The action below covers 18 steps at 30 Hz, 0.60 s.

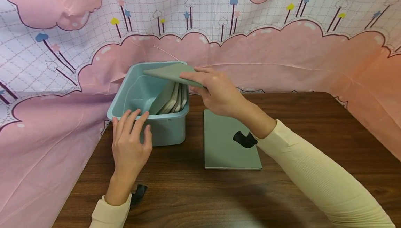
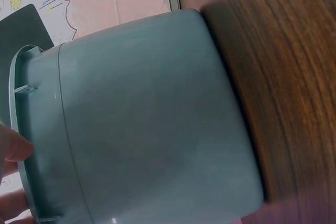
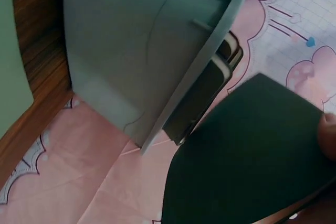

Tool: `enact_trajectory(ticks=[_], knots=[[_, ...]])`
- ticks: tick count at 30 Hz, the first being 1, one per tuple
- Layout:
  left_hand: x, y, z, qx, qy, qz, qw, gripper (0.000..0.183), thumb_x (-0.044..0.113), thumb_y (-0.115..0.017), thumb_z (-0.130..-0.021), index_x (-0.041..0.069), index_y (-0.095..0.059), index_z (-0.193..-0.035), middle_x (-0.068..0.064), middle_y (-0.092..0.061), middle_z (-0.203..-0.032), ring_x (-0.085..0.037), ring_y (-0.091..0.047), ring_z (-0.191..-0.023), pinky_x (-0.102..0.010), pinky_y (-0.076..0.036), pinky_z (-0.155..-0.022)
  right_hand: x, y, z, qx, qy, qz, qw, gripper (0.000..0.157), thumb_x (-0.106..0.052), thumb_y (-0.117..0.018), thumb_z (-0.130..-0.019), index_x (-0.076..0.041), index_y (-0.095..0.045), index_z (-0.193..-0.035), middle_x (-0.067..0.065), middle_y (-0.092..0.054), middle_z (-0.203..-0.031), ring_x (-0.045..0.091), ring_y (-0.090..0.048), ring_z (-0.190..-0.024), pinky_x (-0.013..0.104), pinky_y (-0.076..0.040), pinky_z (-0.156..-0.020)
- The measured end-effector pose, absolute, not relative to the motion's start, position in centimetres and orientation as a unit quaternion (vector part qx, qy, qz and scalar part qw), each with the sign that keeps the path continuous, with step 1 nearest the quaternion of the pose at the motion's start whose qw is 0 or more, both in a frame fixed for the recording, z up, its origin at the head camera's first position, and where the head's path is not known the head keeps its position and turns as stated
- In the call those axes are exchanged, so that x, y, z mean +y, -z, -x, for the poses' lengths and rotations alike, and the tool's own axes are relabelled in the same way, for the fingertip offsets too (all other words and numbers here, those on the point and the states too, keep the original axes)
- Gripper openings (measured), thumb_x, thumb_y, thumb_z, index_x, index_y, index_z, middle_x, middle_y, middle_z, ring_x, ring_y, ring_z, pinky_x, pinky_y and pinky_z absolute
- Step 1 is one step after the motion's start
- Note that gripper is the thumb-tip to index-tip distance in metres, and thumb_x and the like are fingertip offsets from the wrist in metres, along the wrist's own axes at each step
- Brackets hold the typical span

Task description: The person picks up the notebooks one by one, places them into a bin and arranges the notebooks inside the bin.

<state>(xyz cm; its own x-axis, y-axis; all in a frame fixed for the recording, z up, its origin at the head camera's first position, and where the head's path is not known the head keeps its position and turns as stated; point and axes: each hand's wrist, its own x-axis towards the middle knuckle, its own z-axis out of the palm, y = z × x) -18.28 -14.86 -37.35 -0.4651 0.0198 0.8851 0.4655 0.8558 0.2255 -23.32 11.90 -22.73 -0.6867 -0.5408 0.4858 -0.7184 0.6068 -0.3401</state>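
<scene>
My right hand (image 1: 219, 90) pinches a grey-green notebook (image 1: 169, 72) by its right edge, thumb below and fingers above. It is held nearly flat over the right part of a light blue plastic bin (image 1: 166, 130). Inside, several similar notebooks (image 1: 173, 97) lean against the right wall. My left hand (image 1: 130, 144) is at the bin's front rim, fingers spread and fairly straight, fingertips over the edge. The left wrist view shows its thumb (image 2: 18, 148) beside the rim. Another grey-green notebook (image 1: 227, 141) lies flat on the table, partly hidden under my right arm.
The bin stands at the back left of a dark wood-grain table (image 1: 175, 193). Behind it hangs a pink and white patterned cloth (image 1: 282, 54), which also runs down the left side. Black wrist mounts (image 1: 245, 139) sit at both cuffs.
</scene>
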Motion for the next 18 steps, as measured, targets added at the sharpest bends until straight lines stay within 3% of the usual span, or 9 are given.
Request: enact_trajectory(ticks=[3, 18], knots=[[-14.9, 37.3, 18.2, -0.825, 0.225, 0.146, 0.497, 0.034, 0.009, -0.069, -0.097, 0.006, -0.075, -0.130, -0.020, -0.071, -0.135, -0.045, -0.058, -0.138, -0.076, -0.030, -0.121, 12.2, 22.9, 23.4, -0.883, -0.219, -0.380, 0.168, 0.043, -0.009, -0.065, -0.105, -0.015, -0.066, -0.147, 0.003, -0.067, -0.149, 0.034, -0.049, -0.153, 0.050, -0.045, -0.121], [-14.9, 37.4, 18.3, -0.824, 0.223, 0.149, 0.499, 0.034, 0.007, -0.070, -0.096, 0.005, -0.074, -0.130, -0.021, -0.071, -0.135, -0.045, -0.058, -0.139, -0.076, -0.030, -0.120, 13.3, 22.7, 24.0, -0.878, -0.080, -0.447, 0.153, 0.048, -0.007, -0.067, -0.102, -0.020, -0.065, -0.148, -0.002, -0.064, -0.152, 0.030, -0.056, -0.145, 0.057, -0.035, -0.126]])
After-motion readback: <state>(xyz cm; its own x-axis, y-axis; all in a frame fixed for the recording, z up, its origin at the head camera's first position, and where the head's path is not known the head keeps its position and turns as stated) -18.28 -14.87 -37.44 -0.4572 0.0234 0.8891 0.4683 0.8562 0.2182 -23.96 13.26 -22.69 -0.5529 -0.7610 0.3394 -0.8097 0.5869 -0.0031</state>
